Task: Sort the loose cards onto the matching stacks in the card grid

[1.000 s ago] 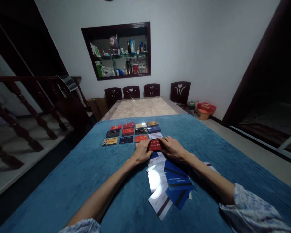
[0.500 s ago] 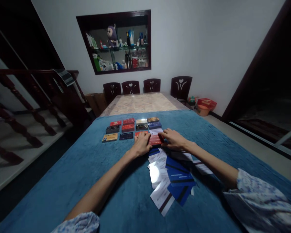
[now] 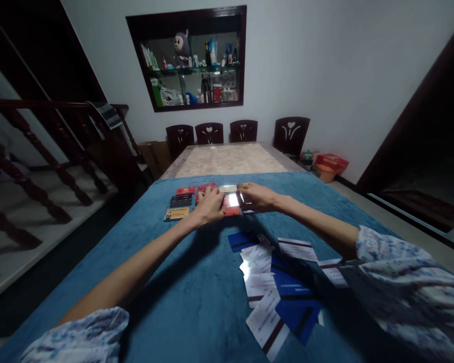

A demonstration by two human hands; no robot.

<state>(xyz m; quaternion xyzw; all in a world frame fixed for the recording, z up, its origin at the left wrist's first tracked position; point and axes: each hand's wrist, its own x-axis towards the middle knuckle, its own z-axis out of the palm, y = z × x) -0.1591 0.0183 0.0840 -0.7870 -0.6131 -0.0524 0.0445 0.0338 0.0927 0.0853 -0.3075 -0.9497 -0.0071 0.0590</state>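
Observation:
On the blue cloth lie small stacks of bank cards in rows. My left hand, fingers bent, grips the left side of a shiny bank card above the stacks. At its right side my right hand closes its fingers on the same card; glare hides its print. Below it shows a red card. A yellow card stack, a black stack and a red stack stand left of my left hand. Both hands hide several other stacks.
Loose white cards and blue cards with dark stripes overlap nearer me, under my right forearm. Past the blue cloth the table's stone top shows. Dark chairs stand behind; a wooden railing is at left.
Both hands have moved farther from me and up, off the red card at the near row, to a shiny card over the stacks. The view has shifted slightly.

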